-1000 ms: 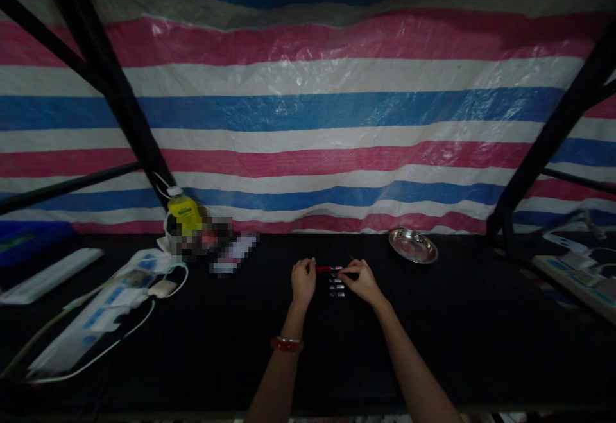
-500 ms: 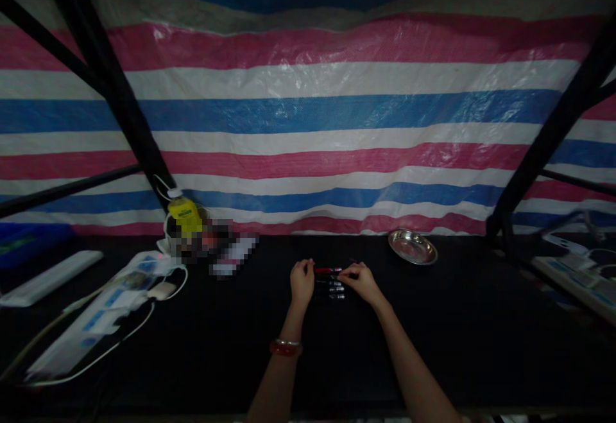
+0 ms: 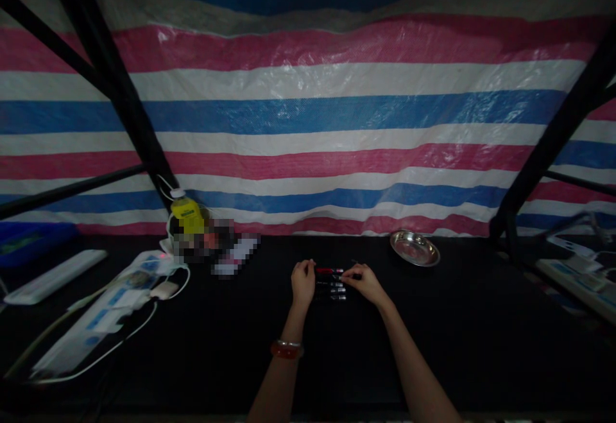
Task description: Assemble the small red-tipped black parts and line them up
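Observation:
Several slim pens lie side by side on the black table [image 3: 221,339], pointing left to right. Farthest from me is a red pen [image 3: 330,271]; nearer ones are dark with silvery ends, such as the black pen [image 3: 337,290]. My left hand [image 3: 303,284] is closed at the pens' left ends, its fingertips bunched; what they hold is hidden. From the right, my right hand [image 3: 364,282] pinches the end of a dark pen [image 3: 332,277] just nearer than the red one. A red bangle [image 3: 287,350] circles my left wrist.
A shiny metal dish [image 3: 414,248] stands back right. At left are a power strip [image 3: 103,310] with white cables, a yellow bottle [image 3: 187,213], a white bar [image 3: 56,276] and a blue tray [image 3: 33,243]. Striped sheeting [image 3: 337,115] hangs behind, between black posts [image 3: 129,118].
The whole view has shifted slightly. Both hands stay at the ends of the pens, with hardly any movement; the pens keep their row.

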`<state>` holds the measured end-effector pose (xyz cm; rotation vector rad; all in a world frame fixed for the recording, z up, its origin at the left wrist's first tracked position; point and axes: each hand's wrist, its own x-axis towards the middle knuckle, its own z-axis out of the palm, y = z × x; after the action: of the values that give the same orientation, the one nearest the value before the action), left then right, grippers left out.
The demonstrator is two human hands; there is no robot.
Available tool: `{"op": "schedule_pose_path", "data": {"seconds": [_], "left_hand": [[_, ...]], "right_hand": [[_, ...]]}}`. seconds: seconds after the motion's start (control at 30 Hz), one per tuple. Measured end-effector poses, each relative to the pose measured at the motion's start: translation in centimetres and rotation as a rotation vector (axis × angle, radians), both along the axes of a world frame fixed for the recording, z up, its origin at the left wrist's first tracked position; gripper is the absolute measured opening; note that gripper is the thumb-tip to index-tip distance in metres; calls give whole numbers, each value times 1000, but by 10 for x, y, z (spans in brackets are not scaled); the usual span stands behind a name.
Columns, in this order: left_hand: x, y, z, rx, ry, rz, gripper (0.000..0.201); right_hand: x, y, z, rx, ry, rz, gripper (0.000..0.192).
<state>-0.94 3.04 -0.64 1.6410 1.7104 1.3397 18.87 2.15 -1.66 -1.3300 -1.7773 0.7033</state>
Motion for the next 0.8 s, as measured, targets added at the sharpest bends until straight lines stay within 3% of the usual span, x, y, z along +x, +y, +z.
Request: {"op": "schedule_pose_path", "data": {"seconds": [0.13, 0.37, 0.53, 0.63, 0.8], "left_hand": [[0, -1, 1, 1, -11, 12, 33], [0, 0, -1, 9, -22, 25, 33], [-1, 2, -3, 39, -26, 30, 34], [-1, 2, -2, 34, -40, 28, 34], [2, -2, 3, 49, -57, 4, 36]], "right_hand": [[0, 0, 2, -32, 161, 19, 22], [9, 3, 6, -192, 746, -154, 38], [11, 3, 8, -267, 1135, -120, 36], [10, 2, 11, -293, 1226, -82, 35], [9, 0, 13, -342, 1183, -22, 30]]}}
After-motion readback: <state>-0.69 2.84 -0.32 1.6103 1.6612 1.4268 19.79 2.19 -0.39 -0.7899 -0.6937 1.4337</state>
